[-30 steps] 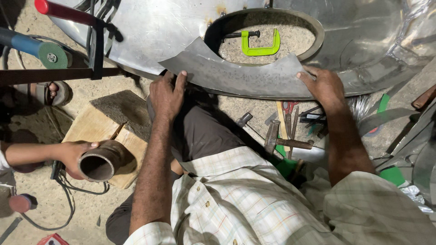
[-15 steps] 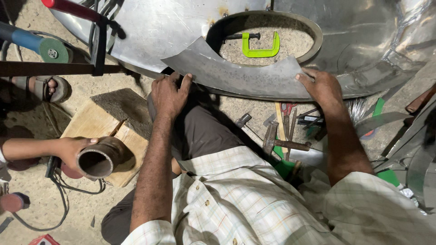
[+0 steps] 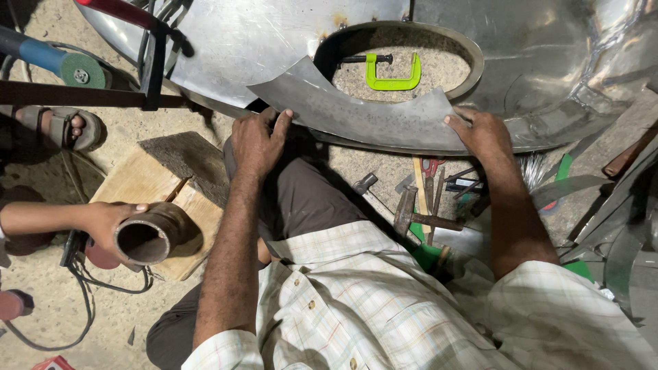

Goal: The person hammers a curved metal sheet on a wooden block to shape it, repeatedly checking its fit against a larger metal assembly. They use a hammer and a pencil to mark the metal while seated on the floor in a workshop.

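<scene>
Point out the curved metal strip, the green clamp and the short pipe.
curved metal strip (image 3: 356,113): head view, middle of its flat face.
green clamp (image 3: 392,83): head view, bottom bar of the frame.
short pipe (image 3: 147,238): head view, rim of the open end.

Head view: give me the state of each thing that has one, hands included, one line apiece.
Curved metal strip: held at both ends, laid against the big steel sheet.
Left hand: gripping the strip's left end.
Right hand: gripping its right end.
Green clamp: lying loose on the ground inside the round opening.
Pipe section: held on the wooden board by another person's hand.
Hammer: lying idle.
</scene>
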